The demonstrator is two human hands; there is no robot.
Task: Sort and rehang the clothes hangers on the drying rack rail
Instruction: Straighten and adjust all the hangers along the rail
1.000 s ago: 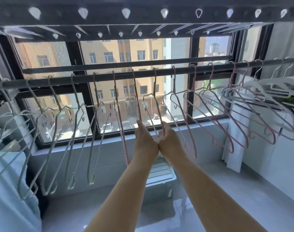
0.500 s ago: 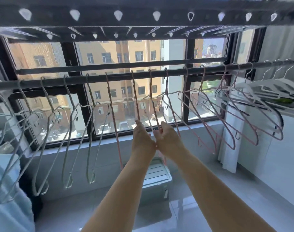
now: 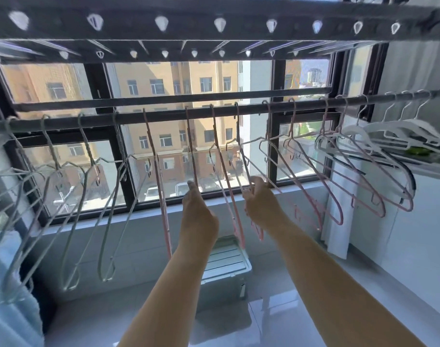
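Note:
A dark rail (image 3: 163, 115) crosses the window with hangers along it. Pale green hangers (image 3: 106, 221) hang at the left, pink hangers (image 3: 339, 176) in the middle and right, white hangers (image 3: 389, 131) at the far right. My left hand (image 3: 197, 214) is raised under the rail and its fingers close on one pink hanger (image 3: 192, 156). My right hand (image 3: 260, 204) grips the lower wire of a neighbouring pink hanger (image 3: 241, 159). Another pink hanger (image 3: 229, 196) hangs between my two hands.
A perforated upper rack bar (image 3: 213, 23) runs overhead. A pale lidded storage box (image 3: 224, 266) stands on the floor below the window. Blue cloth (image 3: 11, 296) hangs at the far left, a white curtain (image 3: 339, 221) at the right. The tiled floor (image 3: 264, 321) is glossy.
My hands were pressed together on the middle pink hangers. Now they have moved apart, the right one sideways to the right, spreading the hangers along the rail.

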